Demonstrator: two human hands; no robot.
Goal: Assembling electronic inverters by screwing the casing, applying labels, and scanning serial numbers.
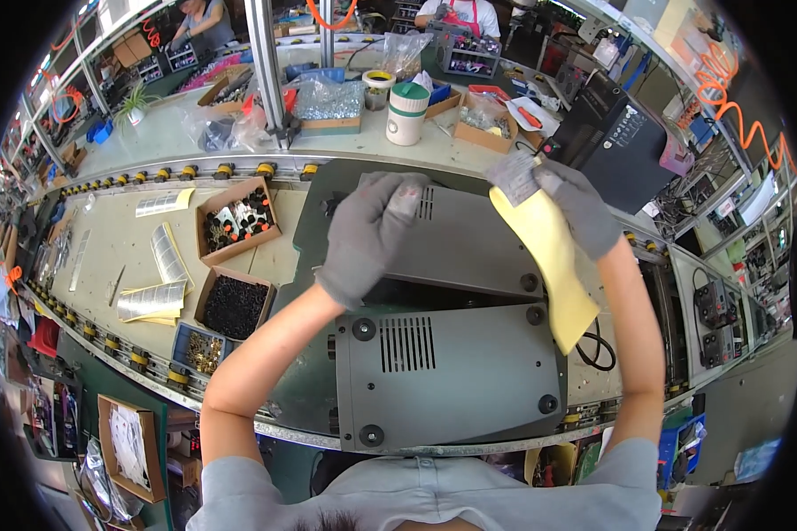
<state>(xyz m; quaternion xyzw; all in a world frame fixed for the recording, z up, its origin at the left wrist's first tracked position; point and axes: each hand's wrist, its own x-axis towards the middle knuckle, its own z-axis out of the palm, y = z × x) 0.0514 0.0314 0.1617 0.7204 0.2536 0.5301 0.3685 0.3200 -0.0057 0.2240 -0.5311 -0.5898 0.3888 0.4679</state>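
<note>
Two dark grey metal cases lie on a green mat [305,327]. The nearer case [469,376] shows its vent slots and round black feet. Over the left part of the farther case [478,234] is my left hand [363,234], in a grey glove. Its fingers are curled together, and whatever is between them is hidden. My right hand [584,208], also gloved, grips a sheet of silver stickers on yellow backing paper [545,257] by its upper end. That strip hangs down past the right ends of both cases.
Left of the mat are cardboard boxes of orange-and-black parts [239,221] and black screws [233,305], a blue bin of brass-coloured parts [202,350] and more sticker sheets [153,301]. Behind stand a lidded cup [406,115] and a black machine [607,137]. Co-workers sit across the line.
</note>
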